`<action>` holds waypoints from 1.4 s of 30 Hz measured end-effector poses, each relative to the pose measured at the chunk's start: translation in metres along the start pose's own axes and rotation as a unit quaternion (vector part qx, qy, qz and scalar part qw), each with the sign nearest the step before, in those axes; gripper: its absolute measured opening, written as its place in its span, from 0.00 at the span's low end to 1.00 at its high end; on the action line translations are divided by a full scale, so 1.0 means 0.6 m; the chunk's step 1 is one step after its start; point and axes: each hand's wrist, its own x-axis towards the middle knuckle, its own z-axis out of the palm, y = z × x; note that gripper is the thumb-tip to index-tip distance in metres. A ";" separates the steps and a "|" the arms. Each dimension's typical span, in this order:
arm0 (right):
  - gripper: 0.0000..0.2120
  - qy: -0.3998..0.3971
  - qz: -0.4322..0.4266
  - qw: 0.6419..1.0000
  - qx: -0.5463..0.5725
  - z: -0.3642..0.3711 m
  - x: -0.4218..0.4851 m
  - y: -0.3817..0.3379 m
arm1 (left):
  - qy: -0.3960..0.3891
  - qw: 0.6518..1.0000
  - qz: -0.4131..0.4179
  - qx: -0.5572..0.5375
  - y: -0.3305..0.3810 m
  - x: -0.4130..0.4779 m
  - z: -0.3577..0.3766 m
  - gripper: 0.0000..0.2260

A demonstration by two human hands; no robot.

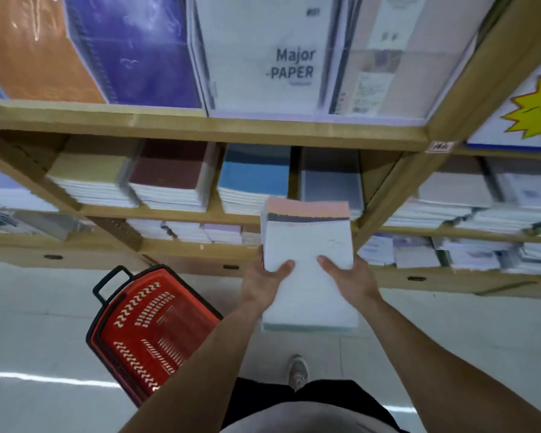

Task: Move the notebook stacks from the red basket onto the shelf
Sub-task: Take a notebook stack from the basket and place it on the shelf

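**At the shelf front, a stack held in both hands**

Between the person and the wooden shelf, a notebook stack is held out at about the height of the middle tier. The left hand grips its left side with the thumb laid flat across the pale top cover, and the right hand grips the right side the same way; the other fingers are hidden beneath the stack. The far end of the stack, where a pink cover and a dark band show, reaches over the front edge of the shelf board, just before the grey pile. Whether it already touches the board I cannot tell.

On that tier, left of the grey pile, sit a blue pile, a maroon pile and a cream pile, side by side. Above them stand large pads, one printed "Major PAPER".

Down on the pale floor, to the person's left, the red basket rests near the shelf base, its black handle folded toward the shelf; no notebooks show inside it. One shoe shows below the stack.
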 end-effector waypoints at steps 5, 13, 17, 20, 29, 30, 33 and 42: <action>0.25 0.024 0.001 1.000 0.001 -0.074 0.038 0.010 | -0.033 0.999 0.014 0.004 0.025 0.014 0.087 0.22; 0.25 0.054 0.004 0.998 0.017 -0.085 0.104 -0.018 | -0.039 0.998 0.000 0.039 0.075 0.096 0.117 0.23; 0.26 0.079 -0.005 0.996 0.046 -0.064 0.144 -0.043 | -0.043 0.997 0.005 0.065 0.093 0.162 0.116 0.27; 0.25 0.084 -0.012 0.995 0.049 -0.052 0.175 -0.055 | -0.029 0.998 -0.001 0.062 0.109 0.198 0.116 0.25; 0.24 0.055 0.023 0.992 0.107 -0.055 0.194 -0.017 | -0.026 0.996 -0.043 0.068 0.094 0.233 0.133 0.24; 0.21 0.061 0.022 0.991 0.121 -0.057 0.190 -0.013 | -0.024 0.997 -0.047 0.059 0.098 0.233 0.133 0.23; 0.22 0.046 0.046 0.990 0.124 -0.055 0.178 0.011 | -0.024 0.997 -0.056 0.047 0.106 0.231 0.135 0.23; 0.27 0.057 0.072 0.984 0.152 -0.051 0.157 0.018 | -0.027 0.994 -0.106 -0.021 0.112 0.200 0.124 0.21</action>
